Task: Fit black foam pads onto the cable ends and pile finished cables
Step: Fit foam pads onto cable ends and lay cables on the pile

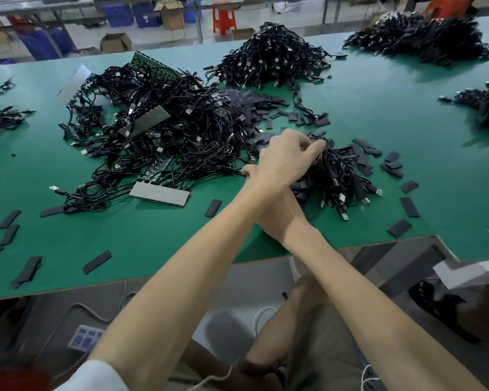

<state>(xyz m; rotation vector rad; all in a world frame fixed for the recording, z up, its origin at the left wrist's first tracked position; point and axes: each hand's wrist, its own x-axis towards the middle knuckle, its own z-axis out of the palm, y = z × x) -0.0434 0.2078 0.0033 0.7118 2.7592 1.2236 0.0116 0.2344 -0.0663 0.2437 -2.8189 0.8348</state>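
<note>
- We see our left hand [290, 153] reaching across with curled fingers, thumb and fingertips pinching the top of the small cable pile [339, 179], where the black leads bunch together.
- Our right hand [277, 214] crosses under the left forearm, just left of that pile. Only its back and a few fingertips [247, 171] show, so we cannot tell whether it holds anything.
- The pile lies on the green table [378, 108], its metal plug ends fanning out toward the near right.
- Black foam pads [294, 115] lie thickly strewn just beyond the pile, and more loose pads [410, 206] sit singly to its right and near side.
- Well left of the pile sprawls a big tangled heap of cables [158, 131], with grey flat strips [160, 193] lying on it and along its near edge.
- Farther behind the pile stands another dense cable heap [271, 57].
</note>
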